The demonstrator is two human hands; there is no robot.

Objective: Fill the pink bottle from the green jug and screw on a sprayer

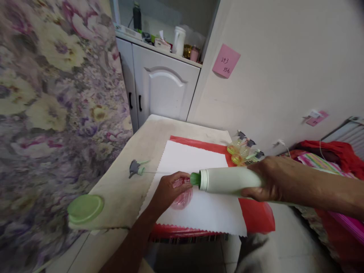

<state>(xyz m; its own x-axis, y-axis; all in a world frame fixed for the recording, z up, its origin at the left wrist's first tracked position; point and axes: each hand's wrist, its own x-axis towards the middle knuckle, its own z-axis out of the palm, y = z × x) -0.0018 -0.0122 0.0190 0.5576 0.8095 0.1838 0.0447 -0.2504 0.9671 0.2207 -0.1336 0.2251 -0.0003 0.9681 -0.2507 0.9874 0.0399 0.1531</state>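
Observation:
My right hand (271,178) is wrapped round a large pale green bottle (227,181), held on its side with its green spout (195,178) pointing left. My left hand (167,191) is closed round a small clear pink bottle (182,197), whose mouth meets the spout. Both are just above a white cloth (196,212) with a zigzag edge, which lies on a red sheet (256,216). A grey spray head with a thin tube (135,168) lies on the table to the left of my left hand.
A green lid (85,208) rests at the table's (125,189) near left corner. Small yellow spray bottles (241,149) cluster at the far right by the wall. A flowered curtain (51,113) hangs on the left, a white cabinet (162,91) behind.

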